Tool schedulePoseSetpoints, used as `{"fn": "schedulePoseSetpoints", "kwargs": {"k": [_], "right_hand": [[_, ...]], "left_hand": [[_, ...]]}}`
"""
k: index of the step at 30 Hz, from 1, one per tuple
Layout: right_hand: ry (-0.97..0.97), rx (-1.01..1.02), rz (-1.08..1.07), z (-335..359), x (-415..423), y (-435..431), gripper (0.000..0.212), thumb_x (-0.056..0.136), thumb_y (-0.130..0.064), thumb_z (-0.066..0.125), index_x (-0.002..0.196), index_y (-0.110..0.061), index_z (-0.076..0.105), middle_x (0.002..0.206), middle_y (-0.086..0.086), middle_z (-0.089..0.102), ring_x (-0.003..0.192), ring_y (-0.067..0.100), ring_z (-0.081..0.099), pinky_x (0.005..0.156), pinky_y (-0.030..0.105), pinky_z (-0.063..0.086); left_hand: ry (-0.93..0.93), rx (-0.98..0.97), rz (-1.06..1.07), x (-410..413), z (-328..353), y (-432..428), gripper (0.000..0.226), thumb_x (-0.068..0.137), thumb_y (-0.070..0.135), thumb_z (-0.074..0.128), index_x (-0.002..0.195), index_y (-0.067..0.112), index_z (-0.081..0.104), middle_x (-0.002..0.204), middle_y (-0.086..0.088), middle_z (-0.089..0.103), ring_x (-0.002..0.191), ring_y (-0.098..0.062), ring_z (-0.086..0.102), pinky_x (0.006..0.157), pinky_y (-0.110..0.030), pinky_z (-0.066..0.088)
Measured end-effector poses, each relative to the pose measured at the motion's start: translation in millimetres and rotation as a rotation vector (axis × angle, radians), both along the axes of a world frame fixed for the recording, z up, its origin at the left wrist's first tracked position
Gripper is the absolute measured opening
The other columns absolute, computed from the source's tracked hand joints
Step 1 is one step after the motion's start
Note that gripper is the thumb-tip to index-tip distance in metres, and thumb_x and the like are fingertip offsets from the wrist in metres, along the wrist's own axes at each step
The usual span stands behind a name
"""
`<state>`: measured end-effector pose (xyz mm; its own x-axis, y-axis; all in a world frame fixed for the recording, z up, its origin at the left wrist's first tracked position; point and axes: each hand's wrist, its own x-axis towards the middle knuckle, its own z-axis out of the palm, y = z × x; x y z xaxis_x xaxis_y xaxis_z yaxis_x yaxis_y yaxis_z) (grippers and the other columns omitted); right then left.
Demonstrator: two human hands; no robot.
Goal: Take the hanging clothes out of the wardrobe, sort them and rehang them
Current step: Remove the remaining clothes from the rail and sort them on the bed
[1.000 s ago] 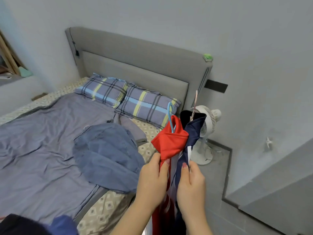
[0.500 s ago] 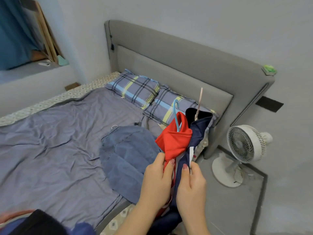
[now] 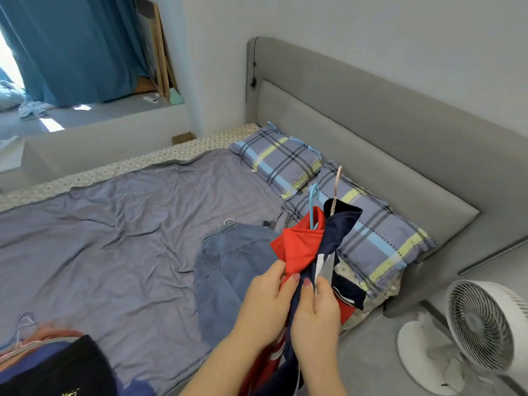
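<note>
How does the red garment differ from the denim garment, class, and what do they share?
The red garment is held up, pinched by the left hand; the denim garment lies on the bed. The red garment is bunched; the denim garment is spread flat. Both show a hanger hook.

Our bare forearms rise side by side from the lower centre of the frame. Our left hand [image 3: 264,305] pinches a red fabric garment [image 3: 297,247], our right hand [image 3: 315,315] a navy fabric garment [image 3: 337,232], thumbs close together.
</note>
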<state>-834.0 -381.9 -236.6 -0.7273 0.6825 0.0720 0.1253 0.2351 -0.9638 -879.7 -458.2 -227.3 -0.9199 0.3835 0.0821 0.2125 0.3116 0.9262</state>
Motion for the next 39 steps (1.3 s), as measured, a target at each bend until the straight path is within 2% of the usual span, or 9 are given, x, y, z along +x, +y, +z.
{"fn": "schedulePoseSetpoints", "kwargs": {"k": [8, 12, 15, 18, 21, 24, 31, 35, 39], "right_hand": [[-0.115, -0.045, 0.091, -18.4, -52.9, 28.7, 0.022, 0.097, -0.011, 0.049, 0.076, -0.008, 0.046, 0.058, -0.001, 0.050, 0.054, 0.013, 0.045, 0.058, 0.031, 0.038], [-0.142, -0.064, 0.264, -30.1, -115.5, 14.5, 0.015, 0.098, -0.013, 0.048, 0.084, -0.008, 0.048, 0.074, 0.007, 0.060, 0.070, 0.024, 0.055, 0.068, 0.039, 0.042], [-0.262, -0.115, 0.566, -57.0, -191.5, -1.9, 0.011, 0.101, -0.015, 0.042, 0.102, -0.020, 0.052, 0.095, 0.009, 0.064, 0.084, 0.022, 0.058, 0.075, 0.031, 0.045], [-0.410, -0.047, 0.853, -88.8, -246.5, -15.0, 0.035, 0.101, -0.017, 0.035, 0.133, -0.026, 0.044, 0.099, 0.002, 0.059, 0.089, 0.017, 0.055, 0.089, 0.035, 0.049], [-0.475, 0.058, 0.858, -99.9, -262.6, -19.9, 0.034, 0.100, -0.014, 0.035, 0.129, -0.010, 0.053, 0.102, 0.009, 0.059, 0.096, 0.027, 0.056, 0.091, 0.037, 0.046], [-0.547, 0.114, 0.830, -104.4, -251.7, -20.2, 0.035, 0.099, -0.012, 0.038, 0.128, -0.008, 0.056, 0.119, 0.011, 0.063, 0.110, 0.028, 0.059, 0.097, 0.036, 0.047], [-0.574, 0.194, 0.784, -104.4, -202.6, -12.5, 0.028, 0.096, -0.009, 0.037, 0.102, -0.011, 0.065, 0.098, 0.006, 0.069, 0.089, 0.019, 0.064, 0.075, 0.029, 0.053], [-0.546, 0.212, 0.718, -90.3, -173.1, -8.0, 0.026, 0.095, -0.007, 0.039, 0.097, -0.010, 0.065, 0.092, 0.006, 0.069, 0.085, 0.018, 0.065, 0.073, 0.027, 0.052], [-0.496, 0.213, 0.610, -71.9, -140.2, 0.2, 0.026, 0.095, -0.006, 0.039, 0.093, -0.013, 0.064, 0.087, 0.004, 0.070, 0.082, 0.014, 0.064, 0.067, 0.023, 0.048]], "left_hand": [[-0.053, -0.069, 0.011, -52.3, -11.0, 23.3, 0.036, 0.095, 0.019, 0.055, 0.066, 0.022, 0.035, 0.053, 0.012, 0.045, 0.053, -0.007, 0.033, 0.053, -0.022, 0.028], [-0.063, -0.200, 0.083, -118.7, -26.8, 3.3, 0.033, 0.095, 0.022, 0.056, 0.066, 0.019, 0.039, 0.054, 0.009, 0.046, 0.054, -0.008, 0.037, 0.056, -0.027, 0.031], [-0.086, -0.347, 0.212, -190.9, -54.3, -32.0, 0.017, 0.096, 0.024, 0.054, 0.089, 0.010, 0.060, 0.084, -0.005, 0.068, 0.078, -0.019, 0.060, 0.073, -0.034, 0.043], [-0.146, -0.668, 0.351, -236.2, -76.6, -85.4, 0.036, 0.097, 0.030, 0.052, 0.127, 0.011, 0.055, 0.127, -0.016, 0.057, 0.117, -0.033, 0.052, 0.100, -0.038, 0.040], [-0.159, -0.743, 0.432, -239.3, -88.8, -127.5, 0.036, 0.096, 0.026, 0.052, 0.128, 0.011, 0.053, 0.130, -0.015, 0.051, 0.117, -0.033, 0.050, 0.099, -0.040, 0.042], [-0.157, -0.742, 0.432, -217.3, -95.5, -146.3, 0.026, 0.095, 0.022, 0.052, 0.118, 0.012, 0.059, 0.120, -0.012, 0.055, 0.105, -0.031, 0.057, 0.093, -0.039, 0.045], [-0.201, -0.751, 0.288, -167.7, -105.1, -146.4, 0.017, 0.095, 0.029, 0.050, 0.106, 0.019, 0.058, 0.109, -0.002, 0.055, 0.100, -0.023, 0.057, 0.090, -0.040, 0.047], [-0.143, -0.749, 0.200, -145.3, -98.2, -138.4, 0.017, 0.097, 0.026, 0.048, 0.109, 0.017, 0.057, 0.111, -0.001, 0.055, 0.098, -0.018, 0.054, 0.085, -0.030, 0.045], [-0.059, -0.720, 0.129, -130.0, -83.0, -131.4, 0.021, 0.098, 0.026, 0.048, 0.113, 0.016, 0.057, 0.114, -0.002, 0.055, 0.100, -0.020, 0.055, 0.087, -0.033, 0.046]]}}
